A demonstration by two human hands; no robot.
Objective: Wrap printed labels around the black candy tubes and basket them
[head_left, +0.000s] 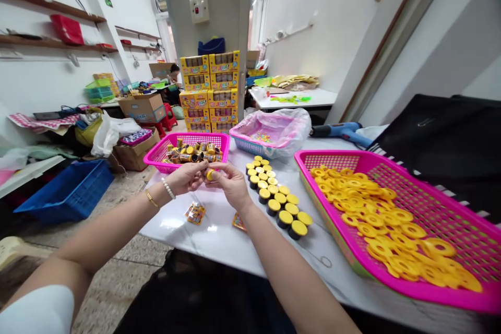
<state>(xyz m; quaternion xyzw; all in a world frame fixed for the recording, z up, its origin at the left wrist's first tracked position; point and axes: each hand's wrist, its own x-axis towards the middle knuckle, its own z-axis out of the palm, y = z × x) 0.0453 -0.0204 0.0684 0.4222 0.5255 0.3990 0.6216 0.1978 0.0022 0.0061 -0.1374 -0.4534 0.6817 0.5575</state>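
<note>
My left hand and my right hand meet over the near side of the white table, fingers closed together. Between them shows a small yellow cap, pinched by my right hand; whatever it may be joined to is hidden by the fingers. My left fingertips touch the same spot. Just behind stands a pink basket of small yellow-and-dark tubes. Rows of black tubs with yellow lids stand right of my hands. A printed packet lies below them, and another is partly behind my right forearm.
At the right, a large pink basket holds yellow rings. A plastic-lined basket sits at the back, near a blue heat-gun-like tool. Yellow boxes are stacked behind. A blue crate is on the floor. Someone sits far back.
</note>
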